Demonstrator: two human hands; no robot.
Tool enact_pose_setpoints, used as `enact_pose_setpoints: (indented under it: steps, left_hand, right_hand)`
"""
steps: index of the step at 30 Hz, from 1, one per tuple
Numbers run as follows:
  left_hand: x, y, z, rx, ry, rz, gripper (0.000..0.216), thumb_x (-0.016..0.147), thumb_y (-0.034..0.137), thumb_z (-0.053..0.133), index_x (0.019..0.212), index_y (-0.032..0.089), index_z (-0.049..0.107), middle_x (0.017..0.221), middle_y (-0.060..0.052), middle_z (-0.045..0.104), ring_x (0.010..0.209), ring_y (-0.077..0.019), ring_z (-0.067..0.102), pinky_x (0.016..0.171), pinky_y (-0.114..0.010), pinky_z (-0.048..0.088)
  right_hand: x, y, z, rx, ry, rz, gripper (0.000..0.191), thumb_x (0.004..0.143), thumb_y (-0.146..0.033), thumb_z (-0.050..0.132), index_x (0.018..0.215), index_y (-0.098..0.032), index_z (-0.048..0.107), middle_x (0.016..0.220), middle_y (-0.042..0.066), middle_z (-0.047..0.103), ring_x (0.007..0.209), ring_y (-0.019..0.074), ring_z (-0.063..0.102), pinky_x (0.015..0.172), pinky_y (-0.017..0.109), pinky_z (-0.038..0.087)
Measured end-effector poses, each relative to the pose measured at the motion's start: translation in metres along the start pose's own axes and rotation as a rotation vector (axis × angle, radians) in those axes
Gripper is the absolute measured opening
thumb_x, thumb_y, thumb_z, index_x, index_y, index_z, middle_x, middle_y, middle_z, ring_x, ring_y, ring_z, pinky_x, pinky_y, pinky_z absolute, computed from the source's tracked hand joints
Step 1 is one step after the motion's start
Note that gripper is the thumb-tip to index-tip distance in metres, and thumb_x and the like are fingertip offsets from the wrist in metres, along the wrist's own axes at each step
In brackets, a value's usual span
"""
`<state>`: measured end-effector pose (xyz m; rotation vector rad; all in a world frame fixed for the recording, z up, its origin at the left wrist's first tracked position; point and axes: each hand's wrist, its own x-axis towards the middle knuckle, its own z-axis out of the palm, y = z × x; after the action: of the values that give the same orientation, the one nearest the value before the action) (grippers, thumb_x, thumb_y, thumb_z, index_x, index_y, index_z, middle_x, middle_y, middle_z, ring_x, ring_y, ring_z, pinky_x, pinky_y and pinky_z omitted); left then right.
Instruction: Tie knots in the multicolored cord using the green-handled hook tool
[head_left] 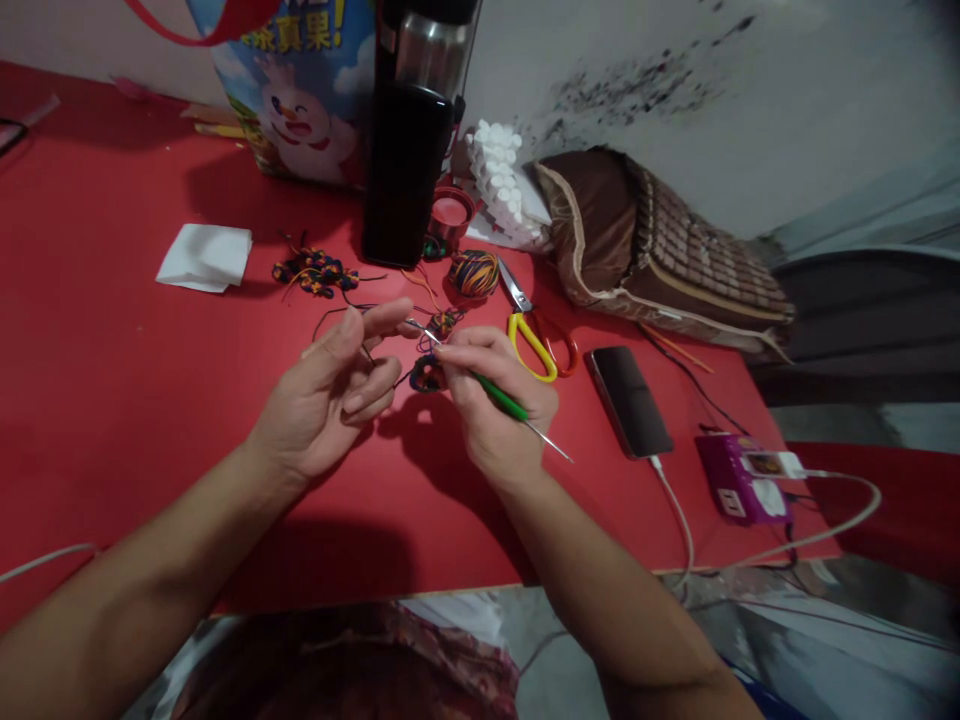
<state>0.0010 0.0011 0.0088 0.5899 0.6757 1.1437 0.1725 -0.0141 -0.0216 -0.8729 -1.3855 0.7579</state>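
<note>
My right hand (pixel 495 400) is closed round a green-handled crochet hook (pixel 504 400), its metal tip pointing left toward my other hand. My left hand (pixel 337 385) pinches a small multicoloured crocheted piece (pixel 427 375) and a dark thread that loops over its fingers. Both hands hover just above the red table (pixel 135 400). A ball of multicoloured yarn (pixel 474 272) lies a little beyond the hands, with a finished multicoloured piece (pixel 315 272) to its left.
Yellow-handled scissors (pixel 534 340) and a dark phone (pixel 628 400) on a white cable lie right of my hands. A purple power strip (pixel 739 485) sits near the right edge. A black flask (pixel 409 150), a printed bag (pixel 300 90), white foam (pixel 499 180), a brown cushion (pixel 660 250) and a white tissue (pixel 204 257) stand behind.
</note>
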Motion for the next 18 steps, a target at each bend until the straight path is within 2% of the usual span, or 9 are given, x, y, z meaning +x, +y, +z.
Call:
enact_pose_setpoints:
  steps: [3, 6, 9, 11, 13, 15, 17, 18]
  left_hand:
    - [-0.001, 0.0, 0.004, 0.004, 0.039, 0.0, 0.026, 0.088, 0.049, 0.085, 0.109, 0.033, 0.085, 0.116, -0.002, 0.079, 0.047, -0.0036, 0.023, 0.038, -0.023, 0.021]
    - [-0.002, -0.003, 0.004, 0.022, 0.024, -0.043, 0.045, 0.079, 0.036, 0.093, 0.122, 0.034, 0.081, 0.11, -0.001, 0.076, 0.047, -0.0025, 0.026, 0.037, -0.021, 0.023]
    - [-0.003, -0.008, 0.001, 0.058, -0.016, -0.025, 0.065, 0.072, 0.02, 0.096, 0.132, 0.037, 0.077, 0.111, 0.0, 0.074, 0.058, -0.0054, 0.05, 0.049, -0.019, 0.044]
    - [-0.003, -0.011, -0.001, 0.1, -0.028, 0.026, 0.071, 0.072, 0.017, 0.097, 0.136, 0.038, 0.076, 0.113, 0.0, 0.074, 0.066, -0.0082, 0.058, 0.061, -0.022, 0.054]
    - [-0.003, -0.013, -0.003, 0.127, -0.02, 0.057, 0.064, 0.075, 0.019, 0.096, 0.133, 0.035, 0.077, 0.108, 0.0, 0.074, 0.06, -0.006, 0.053, 0.057, -0.021, 0.051]
    - [0.0, -0.012, -0.005, 0.113, 0.001, 0.052, 0.041, 0.081, 0.027, 0.092, 0.121, 0.028, 0.083, 0.089, 0.001, 0.072, 0.05, -0.0043, 0.041, 0.046, -0.019, 0.039]
    - [0.003, -0.009, -0.006, 0.111, 0.036, 0.014, 0.021, 0.089, 0.038, 0.083, 0.101, 0.021, 0.085, 0.063, 0.003, 0.058, 0.045, -0.0057, 0.033, 0.041, -0.02, 0.032]
    - [0.005, -0.007, -0.007, 0.142, 0.061, -0.006, 0.025, 0.093, 0.043, 0.078, 0.092, 0.019, 0.084, 0.054, 0.004, 0.049, 0.044, -0.0066, 0.032, 0.041, -0.021, 0.034]
  right_hand:
    - [-0.001, -0.004, -0.001, -0.038, -0.02, -0.029, 0.03, 0.099, -0.017, 0.075, 0.112, -0.042, 0.086, 0.101, 0.002, 0.069, 0.089, 0.017, 0.067, 0.072, 0.032, 0.061]
    - [-0.001, -0.007, -0.002, -0.058, -0.061, -0.043, 0.031, 0.098, -0.016, 0.075, 0.113, -0.04, 0.086, 0.101, 0.002, 0.068, 0.089, 0.0169, 0.068, 0.072, 0.032, 0.061]
    - [-0.001, -0.007, -0.002, -0.058, -0.073, -0.046, 0.029, 0.099, -0.016, 0.073, 0.112, -0.039, 0.086, 0.102, 0.003, 0.069, 0.089, 0.0166, 0.069, 0.073, 0.032, 0.062]
    - [-0.001, -0.005, -0.002, -0.055, -0.065, -0.063, 0.028, 0.1, -0.016, 0.073, 0.112, -0.038, 0.086, 0.103, 0.003, 0.069, 0.088, 0.0158, 0.069, 0.072, 0.031, 0.061]
    - [-0.001, -0.002, -0.002, -0.06, -0.046, -0.084, 0.029, 0.1, -0.015, 0.072, 0.114, -0.037, 0.085, 0.103, 0.002, 0.069, 0.087, 0.015, 0.069, 0.071, 0.03, 0.061]
    - [0.0, 0.001, -0.002, -0.07, -0.018, -0.107, 0.029, 0.099, -0.014, 0.073, 0.114, -0.036, 0.085, 0.102, 0.002, 0.069, 0.086, 0.0142, 0.069, 0.07, 0.029, 0.061]
    - [0.003, 0.003, -0.002, -0.079, 0.019, -0.141, 0.03, 0.099, -0.013, 0.073, 0.113, -0.037, 0.085, 0.101, 0.001, 0.07, 0.087, 0.0138, 0.069, 0.07, 0.029, 0.061]
    - [0.004, 0.003, -0.002, -0.081, 0.037, -0.162, 0.03, 0.099, -0.013, 0.073, 0.113, -0.037, 0.085, 0.101, 0.001, 0.071, 0.088, 0.0138, 0.07, 0.071, 0.029, 0.062]
